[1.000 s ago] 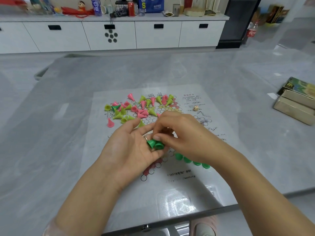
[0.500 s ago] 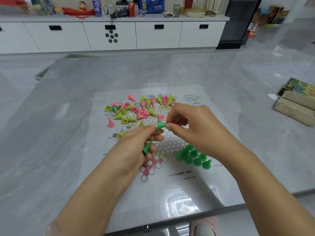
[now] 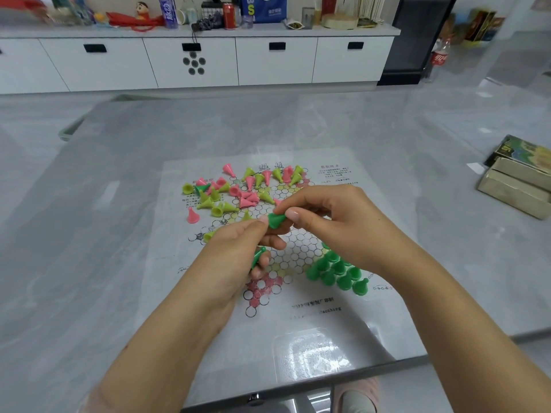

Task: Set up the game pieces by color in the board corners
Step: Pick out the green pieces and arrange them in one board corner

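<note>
Above the board [image 3: 351, 329] | both hands' grip pinches green cone [image 3: 276, 219] | axis level, tip pointing right

We read little: large white letters "BS" on the blue bag [image 3: 264, 8] standing on the long white cabinet [image 3: 193, 59] — the white paper game board's [image 3: 337, 174] print is too small.

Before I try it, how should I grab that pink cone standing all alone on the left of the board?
Pinch the pink cone by its narrow top, coming straight down from above. It stands upright on its wide flared base, tip up, with bare board around it, so fingers fit on both sides. Grabbing low at the base would probably tip it over.
</note>
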A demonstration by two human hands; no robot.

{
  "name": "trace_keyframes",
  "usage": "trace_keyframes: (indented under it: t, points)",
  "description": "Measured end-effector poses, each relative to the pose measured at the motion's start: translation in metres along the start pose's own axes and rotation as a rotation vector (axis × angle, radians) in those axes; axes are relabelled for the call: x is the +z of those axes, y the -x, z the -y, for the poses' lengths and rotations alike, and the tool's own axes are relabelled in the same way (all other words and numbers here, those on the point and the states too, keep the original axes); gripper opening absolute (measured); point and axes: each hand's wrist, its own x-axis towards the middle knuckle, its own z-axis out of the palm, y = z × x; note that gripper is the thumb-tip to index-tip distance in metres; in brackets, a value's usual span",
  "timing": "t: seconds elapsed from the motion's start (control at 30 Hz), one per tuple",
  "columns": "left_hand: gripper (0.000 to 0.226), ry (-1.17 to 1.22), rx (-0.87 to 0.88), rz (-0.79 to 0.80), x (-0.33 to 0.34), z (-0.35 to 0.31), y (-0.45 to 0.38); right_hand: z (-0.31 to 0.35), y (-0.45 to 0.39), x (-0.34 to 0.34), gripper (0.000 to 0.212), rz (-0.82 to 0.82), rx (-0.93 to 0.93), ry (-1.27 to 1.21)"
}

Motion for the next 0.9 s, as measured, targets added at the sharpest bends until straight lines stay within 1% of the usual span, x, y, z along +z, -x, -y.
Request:
trace_keyframes:
  t: [0.17, 0.3, 0.37, 0.43, 0.53, 0.63, 0.73, 0.9]
  points:
    - [0.027, -0.027, -0.009, 0.009, 0.001, 0.001, -0.001, -0.003, -0.001, 0.001, 0.010, -0.053, 0.023, -0.006]
    - [0.026, -0.041, -0.015, 0.024, 0.000, 0.001, -0.002, -0.005, -0.002, 0.001, 0.008, -0.075, 0.028, 0.029]
    - [0.023, -0.026, -0.029, 0.001, -0.001, 0.000, -0.003, -0.007, -0.002, -0.003, 0.006, -0.084, 0.046, 0.053]
    - [0.022, 0.036, -0.045, -0.043, -0.002, -0.003, -0.003, -0.011, -0.002, -0.009, 0.008, -0.088, 0.086, 0.120]
    - [0.022, 0.164, -0.062, -0.095, -0.005, -0.006, -0.006, -0.021, -0.001, -0.016, 0.008, -0.040, 0.122, 0.347]
    - [0.036, 0.178, -0.045, -0.126, -0.008, -0.006, -0.009, -0.031, 0.001, -0.013, 0.012, 0.024, 0.110, 0.525]
    - [0.043, 0.158, -0.016, -0.139, -0.009, -0.005, -0.010, -0.034, 0.000, -0.010, 0.014, 0.077, 0.121, 0.595]
    - [0.044, 0.151, -0.008, -0.143, -0.009, -0.006, -0.009, -0.035, 0.000, -0.009, 0.013, 0.114, 0.142, 0.607]
